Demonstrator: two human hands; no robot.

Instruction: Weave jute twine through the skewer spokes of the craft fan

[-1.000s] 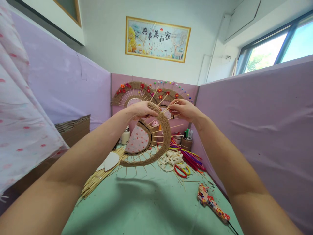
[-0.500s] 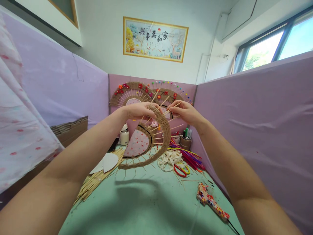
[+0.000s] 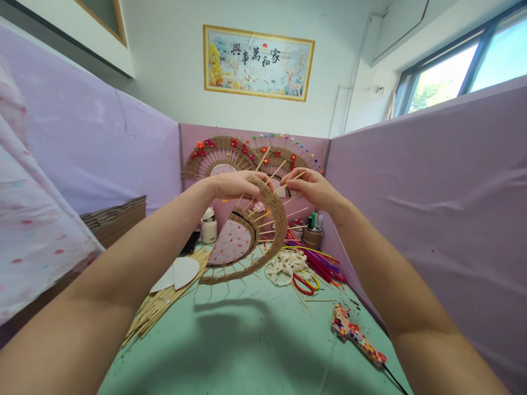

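Above the table I hold up a half-round fan frame (image 3: 280,222), tilted, with a brown twine band woven over thin bamboo sticks. Its inner half-disc of pink dotted fabric (image 3: 233,241) has a dark line and a twine edge. My left hand (image 3: 236,185) is closed on the upper end of the band, some fingers hidden behind it. At the band's outer edge, my right hand (image 3: 310,184) pinches a bamboo stick (image 3: 279,190) that pokes out of the frame. More stick ends fan out below that hand.
Bamboo sticks (image 3: 154,315) and white paper pieces (image 3: 185,272) lie left. On the right are cream cord (image 3: 286,267), red-handled scissors (image 3: 303,285), pipe cleaners (image 3: 325,266) and a patterned glue gun (image 3: 357,336). A bottle (image 3: 208,227) and pen holder (image 3: 312,237) stand behind; decorated fans (image 3: 222,144) hang there.
The view has shifted very slightly. Both hands keep their hold on the fan frame and stick, with no clear movement.
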